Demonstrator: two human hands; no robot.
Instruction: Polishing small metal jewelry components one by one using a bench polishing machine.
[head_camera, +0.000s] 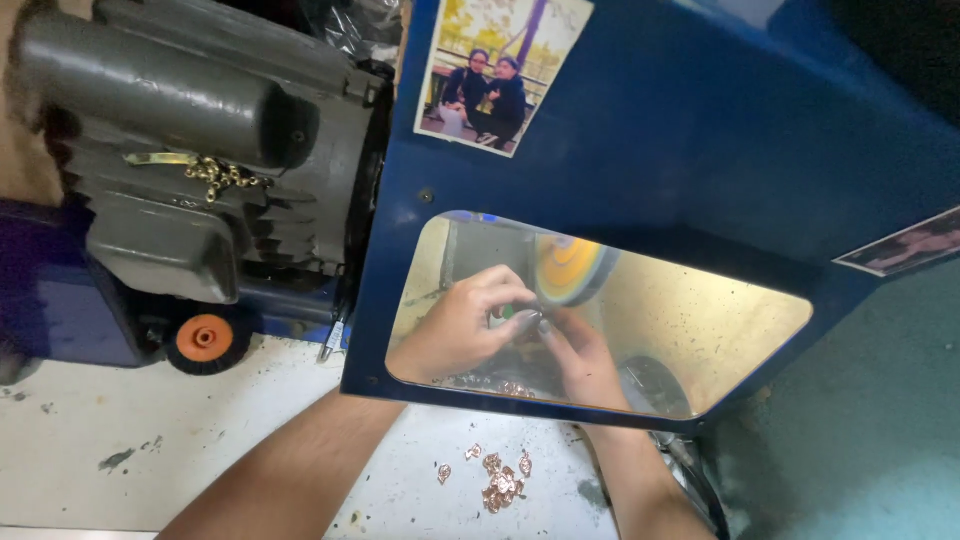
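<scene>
Blue sheet-metal guard (640, 150) with a clear window hides both wrists; through the pane the left hand (462, 325) and right hand (583, 355) meet, fingers pinched together on a small piece (520, 318) too tiny and blurred to identify. Just beyond the fingertips sits a yellow-orange polishing wheel (572, 268). Nearer than the hands, between the forearms, copper-coloured small parts (500, 483) lie on the white worktop (150, 440). Left of the left hand stands a grey motor (200, 150).
</scene>
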